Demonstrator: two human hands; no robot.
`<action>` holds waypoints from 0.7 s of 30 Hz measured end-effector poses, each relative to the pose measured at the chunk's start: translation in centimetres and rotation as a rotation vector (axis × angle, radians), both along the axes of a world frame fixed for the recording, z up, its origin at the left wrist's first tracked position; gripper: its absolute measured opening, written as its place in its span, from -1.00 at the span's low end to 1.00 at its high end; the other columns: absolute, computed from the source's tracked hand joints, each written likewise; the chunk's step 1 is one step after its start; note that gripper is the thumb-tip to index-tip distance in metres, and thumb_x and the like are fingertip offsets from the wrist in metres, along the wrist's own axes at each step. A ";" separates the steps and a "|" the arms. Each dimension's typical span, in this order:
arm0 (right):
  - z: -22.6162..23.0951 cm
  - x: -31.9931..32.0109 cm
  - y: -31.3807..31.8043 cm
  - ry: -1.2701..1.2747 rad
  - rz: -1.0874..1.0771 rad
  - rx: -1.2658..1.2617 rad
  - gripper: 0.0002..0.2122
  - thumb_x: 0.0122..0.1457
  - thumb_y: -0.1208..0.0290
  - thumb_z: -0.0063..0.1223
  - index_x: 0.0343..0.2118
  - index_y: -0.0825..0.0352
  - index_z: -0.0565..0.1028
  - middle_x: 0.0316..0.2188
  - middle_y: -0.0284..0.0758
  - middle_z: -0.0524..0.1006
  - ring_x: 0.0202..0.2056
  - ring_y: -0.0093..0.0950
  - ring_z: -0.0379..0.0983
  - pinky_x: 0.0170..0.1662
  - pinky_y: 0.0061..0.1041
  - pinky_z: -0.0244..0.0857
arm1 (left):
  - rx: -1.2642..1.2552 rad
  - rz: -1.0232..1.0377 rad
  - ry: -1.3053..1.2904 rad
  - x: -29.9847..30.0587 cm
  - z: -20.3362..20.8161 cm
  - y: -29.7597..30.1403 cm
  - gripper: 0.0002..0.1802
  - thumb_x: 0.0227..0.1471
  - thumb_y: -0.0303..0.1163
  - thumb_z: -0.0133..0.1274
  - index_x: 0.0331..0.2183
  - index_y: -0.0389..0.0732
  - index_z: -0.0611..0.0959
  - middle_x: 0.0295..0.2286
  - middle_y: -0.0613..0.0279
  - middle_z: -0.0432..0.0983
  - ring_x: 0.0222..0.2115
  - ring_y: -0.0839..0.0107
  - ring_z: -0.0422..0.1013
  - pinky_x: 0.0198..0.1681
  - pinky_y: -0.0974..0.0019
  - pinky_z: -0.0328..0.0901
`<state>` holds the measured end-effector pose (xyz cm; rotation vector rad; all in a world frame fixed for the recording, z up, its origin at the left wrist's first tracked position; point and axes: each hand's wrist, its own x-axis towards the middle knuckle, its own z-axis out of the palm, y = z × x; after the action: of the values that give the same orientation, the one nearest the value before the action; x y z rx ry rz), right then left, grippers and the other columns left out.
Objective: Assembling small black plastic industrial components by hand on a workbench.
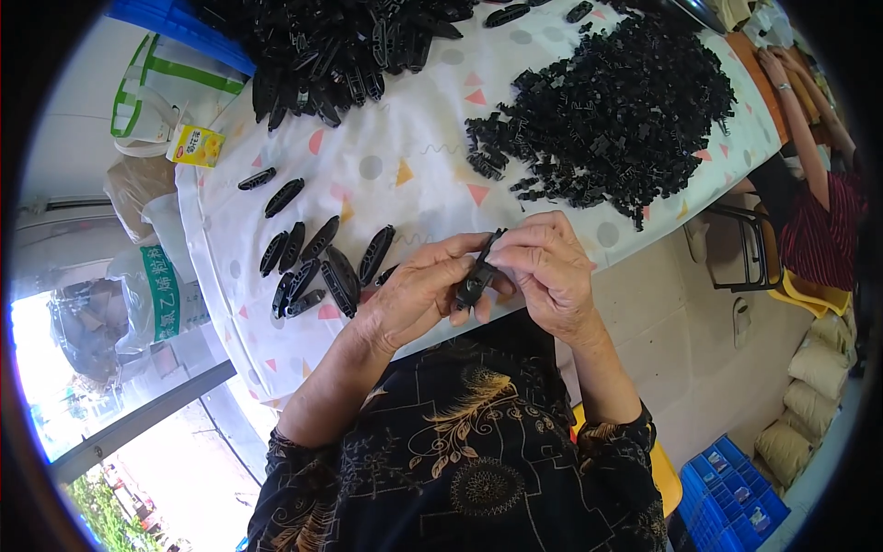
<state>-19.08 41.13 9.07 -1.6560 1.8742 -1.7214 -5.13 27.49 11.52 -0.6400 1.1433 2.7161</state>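
A black elongated plastic part (471, 287) is held up in front of me, over the table's near edge. My left hand (425, 285) grips it from the left, thumb and fingers closed around its sides. From the right, the fingertips of my right hand (550, 271) pinch at its upper end; whether they hold a separate small piece there I cannot make out. Left of my hands, several similar black oblong parts (340, 283) lie loosely grouped on the patterned tablecloth (414, 198). Fingers partly hide the held part.
A large heap of small black plastic pieces (625, 110) covers the right side. Another pile of oblong black parts (340, 55) lies at the far left, beside a blue crate (184, 28). A yellow carton (195, 145) stands at the left edge. Another person (819, 202) sits at right.
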 end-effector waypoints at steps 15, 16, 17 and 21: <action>-0.1 0.2 -0.5 0.003 0.111 0.060 -0.83 -0.15 0.61 0.19 -0.42 0.26 0.58 -0.40 -0.41 0.56 -0.33 -0.39 0.37 -0.23 -0.47 0.27 | 0.053 -0.091 0.053 0.6 0.7 -0.4 -0.39 0.16 -0.27 -0.05 0.14 -0.37 0.20 -0.24 0.12 0.46 -0.33 0.39 0.48 -0.41 0.52 0.33; -0.1 0.2 -0.7 0.005 0.104 0.063 -0.83 -0.15 0.61 0.19 -0.42 0.27 0.58 -0.40 -0.41 0.56 -0.32 -0.39 0.37 -0.23 -0.47 0.27 | 0.031 -0.107 0.040 0.6 0.4 -0.7 -0.36 0.12 -0.32 -0.02 0.14 -0.40 0.19 -0.20 0.05 0.44 -0.33 0.37 0.48 -0.42 0.51 0.33; -0.1 0.2 -1.0 0.008 0.098 0.066 -0.83 -0.16 0.62 0.19 -0.43 0.27 0.58 -0.39 -0.40 0.55 -0.32 -0.38 0.38 -0.23 -0.47 0.27 | 0.009 -0.123 0.026 0.6 0.1 -0.9 -0.34 0.09 -0.36 0.01 0.14 -0.43 0.18 -0.15 -0.03 0.42 -0.33 0.36 0.47 -0.42 0.50 0.33; -0.4 0.4 -1.7 0.022 0.107 0.085 -0.81 -0.16 0.67 0.15 -0.42 0.29 0.57 -0.37 -0.37 0.55 -0.31 -0.34 0.39 -0.22 -0.45 0.28 | -0.038 -0.091 0.056 1.2 -0.5 -1.2 -0.35 0.10 -0.36 0.00 0.14 -0.40 0.18 -0.15 0.01 0.41 -0.34 0.38 0.47 -0.43 0.51 0.32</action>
<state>-18.68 39.41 8.68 -1.7167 1.8053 -1.5664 -3.89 26.28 11.05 -0.5064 1.2089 2.6571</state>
